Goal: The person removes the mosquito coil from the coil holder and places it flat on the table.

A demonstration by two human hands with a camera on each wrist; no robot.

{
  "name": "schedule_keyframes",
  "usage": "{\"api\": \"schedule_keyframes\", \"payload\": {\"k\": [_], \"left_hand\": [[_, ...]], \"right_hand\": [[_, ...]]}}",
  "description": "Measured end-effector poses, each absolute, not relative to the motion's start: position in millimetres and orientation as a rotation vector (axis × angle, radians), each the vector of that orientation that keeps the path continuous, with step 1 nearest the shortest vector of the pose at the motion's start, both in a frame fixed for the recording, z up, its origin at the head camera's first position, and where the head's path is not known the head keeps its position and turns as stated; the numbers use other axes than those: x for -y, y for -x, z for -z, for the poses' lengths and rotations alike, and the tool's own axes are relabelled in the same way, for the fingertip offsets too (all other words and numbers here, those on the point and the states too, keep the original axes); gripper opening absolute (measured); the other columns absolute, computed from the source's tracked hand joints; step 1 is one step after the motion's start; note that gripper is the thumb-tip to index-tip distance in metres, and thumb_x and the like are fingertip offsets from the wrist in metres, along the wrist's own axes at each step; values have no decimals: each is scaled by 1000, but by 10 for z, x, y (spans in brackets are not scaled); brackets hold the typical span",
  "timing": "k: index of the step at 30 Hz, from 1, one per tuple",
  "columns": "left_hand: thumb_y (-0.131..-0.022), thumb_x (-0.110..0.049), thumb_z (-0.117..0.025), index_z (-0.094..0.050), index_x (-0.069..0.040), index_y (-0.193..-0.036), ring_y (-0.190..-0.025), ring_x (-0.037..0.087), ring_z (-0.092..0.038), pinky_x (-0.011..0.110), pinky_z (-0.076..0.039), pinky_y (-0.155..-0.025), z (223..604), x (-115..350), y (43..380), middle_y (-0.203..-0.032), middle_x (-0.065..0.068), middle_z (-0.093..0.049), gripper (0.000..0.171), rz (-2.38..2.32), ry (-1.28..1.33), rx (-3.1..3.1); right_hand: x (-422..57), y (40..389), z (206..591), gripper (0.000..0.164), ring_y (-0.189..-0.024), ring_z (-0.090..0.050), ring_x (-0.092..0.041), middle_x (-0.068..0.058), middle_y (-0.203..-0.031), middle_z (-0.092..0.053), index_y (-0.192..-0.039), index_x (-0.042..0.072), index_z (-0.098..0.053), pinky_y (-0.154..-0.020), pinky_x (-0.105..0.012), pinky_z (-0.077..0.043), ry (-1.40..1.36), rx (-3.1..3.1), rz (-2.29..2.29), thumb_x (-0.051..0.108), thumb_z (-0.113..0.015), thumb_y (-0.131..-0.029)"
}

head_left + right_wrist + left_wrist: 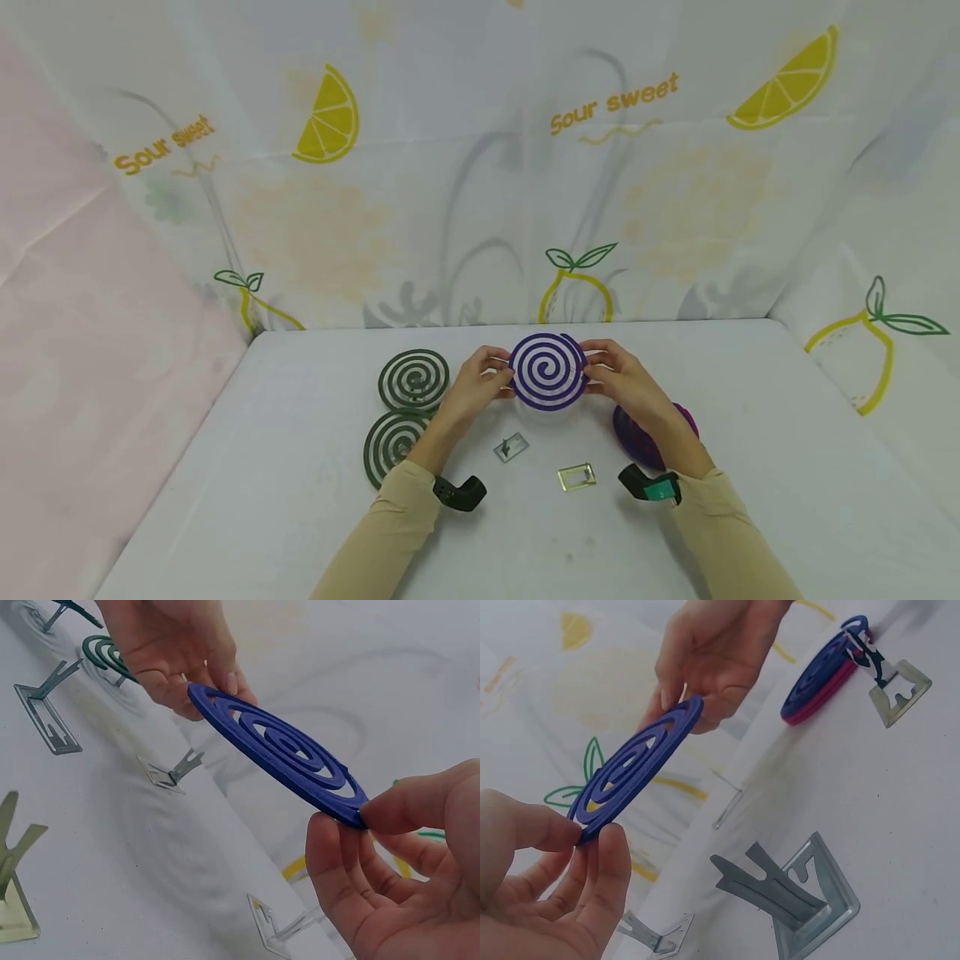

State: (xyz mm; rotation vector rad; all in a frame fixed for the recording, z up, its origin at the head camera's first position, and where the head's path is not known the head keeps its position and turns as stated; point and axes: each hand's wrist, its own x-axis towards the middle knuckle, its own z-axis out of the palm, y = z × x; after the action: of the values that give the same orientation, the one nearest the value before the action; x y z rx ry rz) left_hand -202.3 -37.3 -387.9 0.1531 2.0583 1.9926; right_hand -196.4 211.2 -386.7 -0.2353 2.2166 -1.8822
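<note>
Held up over the back of the white table is a purple-blue mosquito coil [547, 369]. My left hand [468, 387] pinches its left edge between thumb and fingers. On the opposite edge my right hand [624, 383] pinches the coil the same way. Both wrist views show the coil tilted, clear of the tabletop. A silver metal coil stand [512, 448] lies below it, its forked tab bent up. Nearer the front is a gold-coloured stand [562, 479]. The right wrist view shows another silver stand [172, 776] beneath the coil.
Two dark green coils [415, 381] are at the left, the nearer one partly behind my left forearm. A stack of blue and magenta coils [633, 437] lies under my right forearm. A lemon-printed cloth [465, 208] rises behind the table.
</note>
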Motion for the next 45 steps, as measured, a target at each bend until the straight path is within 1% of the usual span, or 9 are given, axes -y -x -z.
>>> {"api": "schedule_keyframes", "payload": {"k": [4,12,18,20,23,27,34,45], "left_hand": [[-92,-4,-56,-51,-5,-120,-79,12,-62,29,-57,-76,3965,356,2068,-104,9,-55,28,-2046,-115,-2036],[-91,-1,-56,-51,-3,-119,-79,12,-62,29,-57,-75,3980,306,2043,-99,8,-54,28,-2058,-146,-1998],[-90,0,-56,-50,-2,-118,-76,12,-62,29,-57,-73,3995,267,2027,-100,9,-54,29,-2053,-147,-1995],[-90,-1,-56,-50,-2,-119,-76,12,-62,30,-57,-74,4012,257,2029,-100,9,-55,29,-2040,-151,-2004],[-90,-1,-57,-51,-2,-118,-75,13,-62,35,-57,-77,4036,246,2029,-101,9,-55,29,-2033,-150,-1998],[-90,-1,-57,-50,-1,-120,-75,12,-61,39,-57,-81,4048,235,2022,-101,9,-55,31,-2030,-166,-1987],[-90,0,-57,-50,-2,-119,-74,11,-62,34,-58,-77,4028,200,1997,-100,8,-55,30,-2021,-194,-1969],[-90,3,-56,-50,1,-119,-72,11,-60,29,-58,-72,4034,127,1968,-98,7,-54,30,-2042,-224,-1927]], "right_hand": [[-2119,1961,3866,43,-93,-60,-11,-22,-123,-47,-137,1,-35,-83,-26,-54,247,-2190,1918,7,-48,-96],[-2193,1907,3872,43,-93,-60,-10,-22,-124,-45,-136,0,-36,-82,-26,-54,234,-2213,1896,8,-49,-96],[-2228,1885,3891,42,-90,-61,-8,-22,-119,-47,-135,-2,-37,-80,-27,-55,269,-2244,1891,6,-49,-95],[-2239,1876,3895,42,-88,-62,-8,-21,-117,-47,-134,-3,-38,-79,-27,-55,278,-2245,1894,5,-50,-95],[-2261,1864,3899,42,-87,-62,-8,-21,-115,-48,-133,-4,-38,-78,-28,-56,297,-2247,1902,3,-50,-94],[-2295,1851,3909,43,-86,-63,-7,-17,-113,-50,-132,-5,-39,-78,-28,-56,309,-2235,1921,4,-53,-93],[-2363,1837,3942,44,-86,-63,-7,-8,-108,-53,-132,-7,-39,-78,-28,-56,312,-2213,1946,5,-55,-93],[-2484,1784,3982,46,-89,-64,-7,-5,-110,-54,-132,-7,-39,-78,-28,-56,341,-2217,1925,9,-57,-93]]}}
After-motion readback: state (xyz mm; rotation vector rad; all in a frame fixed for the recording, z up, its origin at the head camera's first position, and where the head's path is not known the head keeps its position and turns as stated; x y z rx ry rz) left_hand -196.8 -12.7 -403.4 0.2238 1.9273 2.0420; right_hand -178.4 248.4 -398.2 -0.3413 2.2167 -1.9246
